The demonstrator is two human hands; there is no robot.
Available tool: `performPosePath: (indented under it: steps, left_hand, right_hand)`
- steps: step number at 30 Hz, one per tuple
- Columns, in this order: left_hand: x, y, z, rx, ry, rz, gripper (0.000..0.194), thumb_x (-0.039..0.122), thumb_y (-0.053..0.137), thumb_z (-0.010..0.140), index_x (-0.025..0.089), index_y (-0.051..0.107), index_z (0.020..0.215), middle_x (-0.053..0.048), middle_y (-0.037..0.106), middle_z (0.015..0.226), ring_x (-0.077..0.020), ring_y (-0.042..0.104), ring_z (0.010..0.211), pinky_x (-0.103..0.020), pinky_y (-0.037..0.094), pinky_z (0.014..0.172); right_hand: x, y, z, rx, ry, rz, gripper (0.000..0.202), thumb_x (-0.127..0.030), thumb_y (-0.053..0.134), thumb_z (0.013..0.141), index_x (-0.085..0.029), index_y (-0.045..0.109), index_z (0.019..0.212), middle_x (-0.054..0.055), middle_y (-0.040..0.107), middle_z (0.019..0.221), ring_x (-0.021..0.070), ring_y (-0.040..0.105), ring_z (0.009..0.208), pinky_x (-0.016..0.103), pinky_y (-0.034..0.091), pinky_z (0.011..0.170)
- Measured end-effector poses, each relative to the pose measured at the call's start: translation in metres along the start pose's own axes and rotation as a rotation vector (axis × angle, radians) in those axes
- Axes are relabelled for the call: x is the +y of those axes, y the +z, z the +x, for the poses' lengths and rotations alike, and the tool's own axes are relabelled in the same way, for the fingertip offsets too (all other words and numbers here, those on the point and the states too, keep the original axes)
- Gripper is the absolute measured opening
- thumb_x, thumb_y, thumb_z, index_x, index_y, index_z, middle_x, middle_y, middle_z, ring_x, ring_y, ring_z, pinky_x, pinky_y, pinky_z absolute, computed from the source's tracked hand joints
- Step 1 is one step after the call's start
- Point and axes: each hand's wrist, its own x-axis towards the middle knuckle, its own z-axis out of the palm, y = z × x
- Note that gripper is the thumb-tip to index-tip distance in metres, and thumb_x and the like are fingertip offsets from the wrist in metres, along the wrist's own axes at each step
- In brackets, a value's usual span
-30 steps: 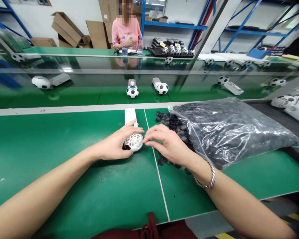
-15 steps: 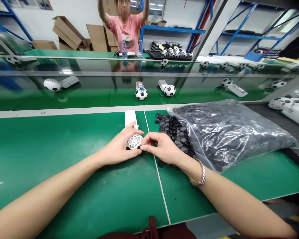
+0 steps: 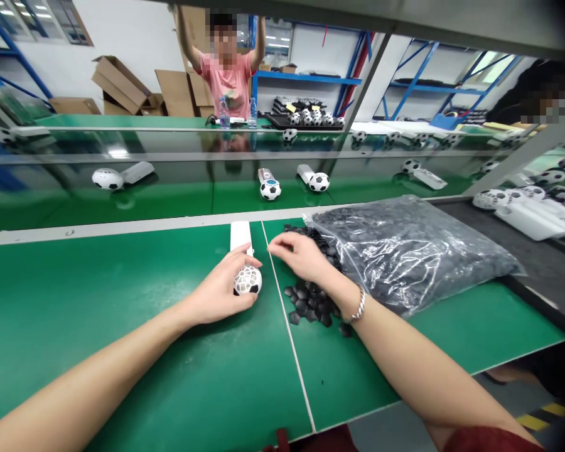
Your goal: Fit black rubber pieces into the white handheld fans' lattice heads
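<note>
One white lattice soccer-ball shell (image 3: 247,280) sits near the center of the frame on a green bench (image 3: 136,351), gripped by a worker's left hand (image 3: 221,287), thumb along the lower edge and fingers arched over the top. A white handle-like piece (image 3: 240,235) extends above it; the fingers hide whether the two are joined. Black panels show low on the shell, while its crown is bare lattice.

Just right of center, the right hand (image 3: 299,256) hangs apart from the shell, fingers bent toward the thumb. At this size, it cannot be told whether the tips meet or pinch anything.

A slip looks the likeliest trouble: the shell is round and held from one side, so an off-center push could turn it under the thumb and leave a panel crooked. Anything as small as the black pentagonal pieces (image 3: 306,306), heaped right of center, could also drop from a loose pinch or go in the wrong way round.

The right wrist passes low over that heap, and its silver bracelet (image 3: 361,304) might catch pieces and scatter them across the white line (image 3: 292,342). Farther right, a forearm's knock against the clear plastic bag (image 3: 419,251) could spill more from the end lying against the heap.
</note>
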Motion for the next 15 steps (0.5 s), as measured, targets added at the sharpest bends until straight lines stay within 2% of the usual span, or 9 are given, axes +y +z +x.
performPosePath:
  steps: [2, 4, 5, 8, 10, 13, 15]
  left_hand:
    - [0.000, -0.001, 0.000, -0.020, 0.000, -0.007, 0.044, 0.015, 0.055, 0.065, 0.019, 0.046, 0.108, -0.013, 0.024, 0.141, -0.0290, 0.021, 0.131, -0.047, 0.022, 0.105]
    - [-0.001, -0.003, 0.000, -0.048, 0.024, -0.028, 0.044, 0.014, 0.055, 0.065, 0.019, 0.047, 0.108, -0.013, 0.024, 0.141, -0.0280, 0.019, 0.132, -0.046, 0.022, 0.105]
    - [-0.002, -0.005, 0.000, -0.061, 0.041, -0.041, 0.045, 0.014, 0.055, 0.065, 0.019, 0.047, 0.108, -0.013, 0.026, 0.140, -0.0274, 0.019, 0.132, -0.046, 0.022, 0.105]
    - [-0.004, -0.006, -0.001, -0.092, 0.118, -0.091, 0.044, 0.012, 0.057, 0.066, 0.020, 0.047, 0.108, -0.010, 0.039, 0.132, -0.0247, 0.018, 0.133, -0.044, 0.021, 0.106]
    - [-0.006, -0.004, -0.002, -0.082, 0.155, -0.119, 0.043, 0.017, 0.064, 0.066, 0.021, 0.048, 0.105, -0.009, 0.042, 0.127, -0.0243, 0.018, 0.132, -0.043, 0.021, 0.106]
    - [-0.008, 0.003, -0.004, 0.061, 0.053, -0.096, 0.051, 0.035, 0.076, 0.056, 0.022, 0.052, 0.099, -0.009, 0.033, 0.126, -0.0292, 0.024, 0.127, -0.046, 0.025, 0.104]
    - [-0.008, 0.006, -0.004, 0.156, -0.045, -0.069, 0.057, 0.038, 0.079, 0.050, 0.022, 0.053, 0.098, -0.009, 0.030, 0.120, -0.0308, 0.030, 0.120, -0.048, 0.028, 0.101]
  right_hand:
    - [0.016, -0.005, 0.007, 0.162, 0.022, -0.376, 0.022, -0.026, 0.044, 0.087, -0.018, 0.063, 0.096, 0.007, 0.060, 0.091, 0.0179, 0.052, 0.085, 0.030, 0.040, 0.075]
    - [0.029, -0.007, 0.011, 0.155, 0.033, -0.643, 0.026, -0.024, 0.042, 0.088, -0.021, 0.060, 0.107, 0.009, 0.059, 0.100, 0.0212, 0.050, 0.091, 0.031, 0.041, 0.076]
    - [0.034, -0.006, 0.011, 0.128, 0.022, -0.700, 0.027, -0.023, 0.042, 0.088, -0.021, 0.061, 0.107, 0.009, 0.059, 0.101, 0.0221, 0.049, 0.091, 0.032, 0.041, 0.075]
    - [0.040, -0.005, 0.009, 0.078, -0.041, -0.722, 0.023, -0.020, 0.046, 0.085, -0.019, 0.066, 0.096, 0.009, 0.060, 0.096, 0.0224, 0.050, 0.087, 0.032, 0.042, 0.074]
    - [0.037, -0.005, 0.007, 0.061, -0.076, -0.725, 0.021, -0.018, 0.047, 0.084, -0.017, 0.068, 0.090, 0.009, 0.061, 0.090, 0.0225, 0.051, 0.084, 0.032, 0.042, 0.073]
    - [0.030, -0.008, 0.002, 0.040, -0.116, -0.710, 0.021, -0.017, 0.047, 0.084, -0.016, 0.068, 0.086, 0.009, 0.063, 0.084, 0.0228, 0.053, 0.081, 0.034, 0.043, 0.073]
    - [0.024, -0.010, -0.001, 0.048, -0.127, -0.628, 0.021, -0.017, 0.047, 0.084, -0.015, 0.067, 0.089, 0.009, 0.064, 0.087, 0.0225, 0.055, 0.084, 0.034, 0.044, 0.077]
